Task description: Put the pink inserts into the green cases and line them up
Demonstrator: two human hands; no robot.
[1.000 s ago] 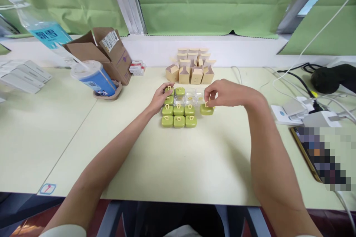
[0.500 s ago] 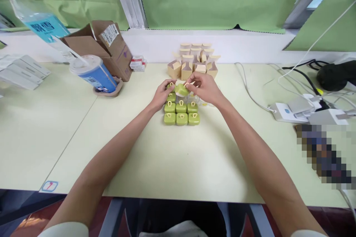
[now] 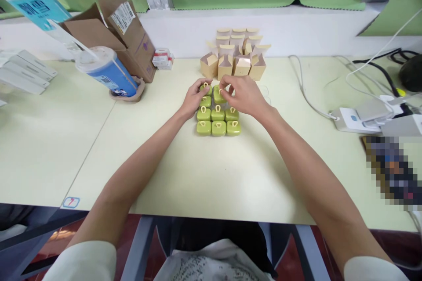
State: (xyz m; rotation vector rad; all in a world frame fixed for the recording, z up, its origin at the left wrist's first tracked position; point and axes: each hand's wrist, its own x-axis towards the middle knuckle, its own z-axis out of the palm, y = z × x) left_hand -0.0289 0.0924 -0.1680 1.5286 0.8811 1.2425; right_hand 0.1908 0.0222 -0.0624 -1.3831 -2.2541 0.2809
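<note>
Several small green cases with cream loops stand in rows on the pale table; one front case (image 3: 218,128) is in the middle of the nearest row. My left hand (image 3: 194,100) has its fingers round the green case (image 3: 206,90) at the far left of the group. Between the thumb and fingers of my right hand (image 3: 242,93) is the loop of another green case (image 3: 218,95), in the back row beside it. Clear plastic pieces partly show under and beside my right hand.
Open small cardboard boxes (image 3: 225,66) stand behind the cases. At the left are a blue cup (image 3: 114,77), a brown carton (image 3: 132,44), a bottle (image 3: 38,9) and white boxes. A power strip (image 3: 354,119) and cables lie right.
The view has tilted and shifted. The green case in my right hand was raised and tipped; now it is lower and upright in the back row, beside the left-hand case.
</note>
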